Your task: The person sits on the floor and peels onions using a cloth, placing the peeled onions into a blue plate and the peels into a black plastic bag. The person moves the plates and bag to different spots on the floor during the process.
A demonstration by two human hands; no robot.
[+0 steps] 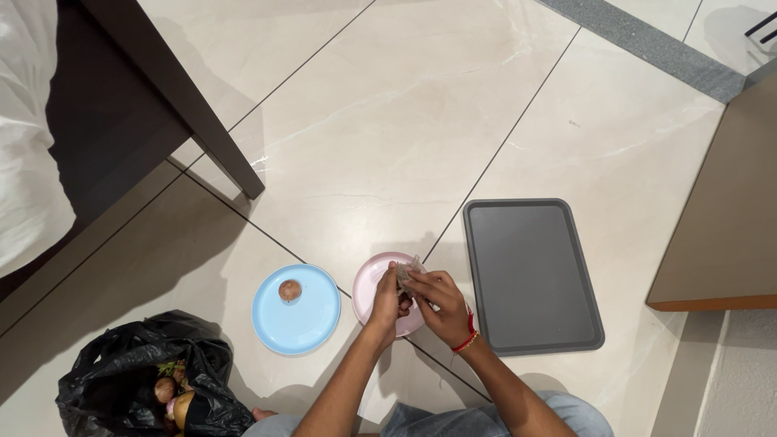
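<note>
Both hands over pink plate (371, 283) on floor: left hand (388, 301) and right hand (437, 298) pinch small onion (407, 272) between fingertips. Blue plate (312, 320) left, grey tray (530, 275) right.

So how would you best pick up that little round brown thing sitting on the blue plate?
Come straight down from above and pinch the round brown thing across its sides with fingertips. It looks like an onion, sits alone near the far part of the blue plate, and nothing crowds it, so any side is probably free.
</note>
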